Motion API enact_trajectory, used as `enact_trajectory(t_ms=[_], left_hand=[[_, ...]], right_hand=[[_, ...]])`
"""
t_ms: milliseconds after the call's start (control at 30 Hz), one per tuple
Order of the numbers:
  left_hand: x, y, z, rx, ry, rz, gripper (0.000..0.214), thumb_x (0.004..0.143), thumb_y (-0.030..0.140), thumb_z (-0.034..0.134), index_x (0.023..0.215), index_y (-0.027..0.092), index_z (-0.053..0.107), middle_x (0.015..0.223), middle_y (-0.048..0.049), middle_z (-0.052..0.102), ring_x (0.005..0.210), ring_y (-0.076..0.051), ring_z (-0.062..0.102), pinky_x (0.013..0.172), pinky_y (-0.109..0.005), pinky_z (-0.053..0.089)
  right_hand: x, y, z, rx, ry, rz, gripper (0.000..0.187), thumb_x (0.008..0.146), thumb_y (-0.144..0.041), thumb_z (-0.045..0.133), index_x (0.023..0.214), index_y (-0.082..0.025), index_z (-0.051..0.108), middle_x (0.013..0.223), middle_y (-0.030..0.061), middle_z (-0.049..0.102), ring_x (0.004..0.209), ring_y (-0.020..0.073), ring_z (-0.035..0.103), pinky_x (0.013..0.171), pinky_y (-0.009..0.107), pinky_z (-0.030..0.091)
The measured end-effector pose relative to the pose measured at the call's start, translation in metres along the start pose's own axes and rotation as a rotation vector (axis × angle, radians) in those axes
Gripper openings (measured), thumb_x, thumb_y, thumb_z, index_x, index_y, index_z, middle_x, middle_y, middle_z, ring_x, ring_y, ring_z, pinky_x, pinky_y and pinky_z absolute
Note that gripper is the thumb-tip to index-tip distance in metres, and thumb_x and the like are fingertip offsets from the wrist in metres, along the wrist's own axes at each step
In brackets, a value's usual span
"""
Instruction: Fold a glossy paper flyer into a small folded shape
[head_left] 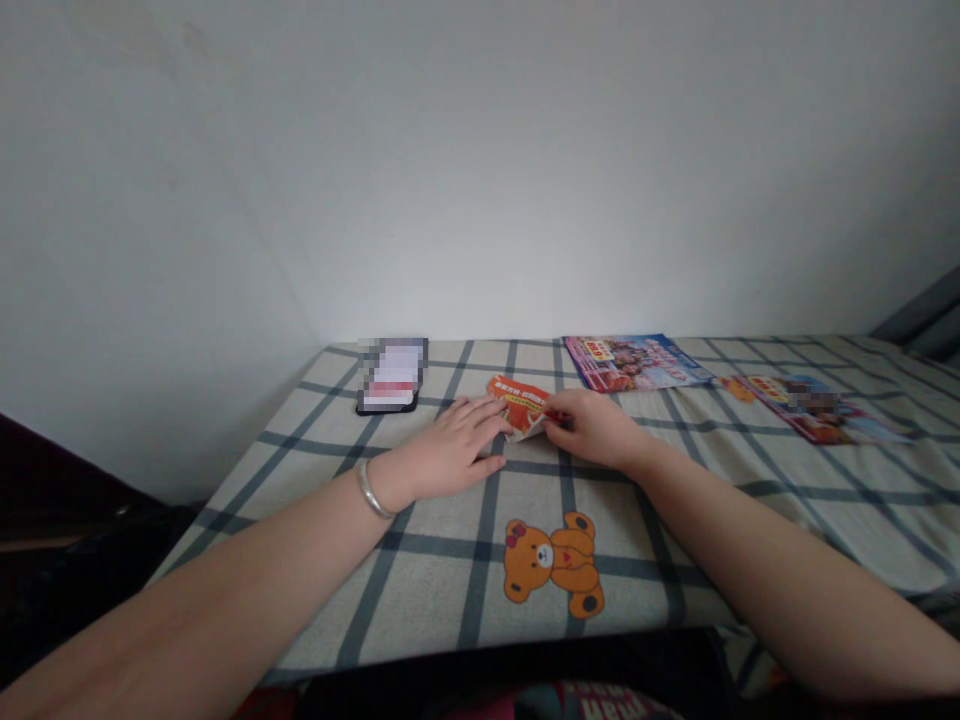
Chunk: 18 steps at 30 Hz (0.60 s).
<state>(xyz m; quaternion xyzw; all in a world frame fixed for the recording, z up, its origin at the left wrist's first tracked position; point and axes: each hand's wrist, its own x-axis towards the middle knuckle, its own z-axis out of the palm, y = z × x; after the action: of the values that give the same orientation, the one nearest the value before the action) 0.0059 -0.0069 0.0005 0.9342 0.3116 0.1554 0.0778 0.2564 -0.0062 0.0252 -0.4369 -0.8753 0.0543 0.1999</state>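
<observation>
A small orange-red printed paper [520, 398], partly folded, lies on the checked tablecloth between my hands. My left hand [457, 445], with a silver bangle at the wrist, rests flat with its fingers spread, and its fingertips touch the paper's left side. At the paper's right edge, my right hand [592, 425] is closed with thumb and fingers pinching it. That corner is lifted a little and shows a pale underside. Part of the paper is hidden by the fingers.
A phone [394, 375] with a lit, blurred screen lies at the back left. Colourful printed flyers lie to the right, one flyer [637, 360] by the wall and another flyer [821, 408] farther right. The checked tablecloth [420, 590] carries a printed bear; a white wall [480, 180] stands behind.
</observation>
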Motion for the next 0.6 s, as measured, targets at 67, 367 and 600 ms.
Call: enact_trajectory(t_ms=[67,367,600], left_hand=[[0.0003,0.0008,-0.0015,0.040,0.003,0.042,0.030,0.091,0.034,0.056,0.118,0.019,0.056,0.148,-0.0141,0.041,0.141,-0.030,0.032,0.117,-0.050,0.018],[0.0021,0.0032,-0.0048,0.101,0.031,0.140,0.019,0.092,0.029,0.056,0.109,0.019,0.057,0.141,-0.0113,0.049,0.135,-0.027,0.039,0.113,-0.048,0.030],[0.0033,0.0042,-0.0072,0.076,0.028,0.154,0.015,0.091,0.025,0.058,0.105,0.019,0.058,0.136,-0.0109,0.052,0.131,-0.027,0.044,0.111,-0.049,0.035]], right_hand=[[0.0004,-0.0012,-0.0007,0.003,-0.015,0.019,0.013,0.083,-0.019,0.054,0.071,-0.019,0.057,0.069,0.0008,0.061,0.063,0.0130,0.050,0.059,0.025,0.032],[0.0019,0.0018,0.0012,0.046,-0.028,0.079,0.012,0.086,-0.023,0.052,0.076,-0.019,0.058,0.068,-0.0006,0.059,0.061,0.0117,0.048,0.057,0.024,0.029],[0.0022,0.0055,0.0037,0.075,-0.040,0.075,0.014,0.087,-0.025,0.052,0.076,-0.019,0.058,0.069,-0.0002,0.059,0.061,0.0119,0.048,0.057,0.024,0.031]])
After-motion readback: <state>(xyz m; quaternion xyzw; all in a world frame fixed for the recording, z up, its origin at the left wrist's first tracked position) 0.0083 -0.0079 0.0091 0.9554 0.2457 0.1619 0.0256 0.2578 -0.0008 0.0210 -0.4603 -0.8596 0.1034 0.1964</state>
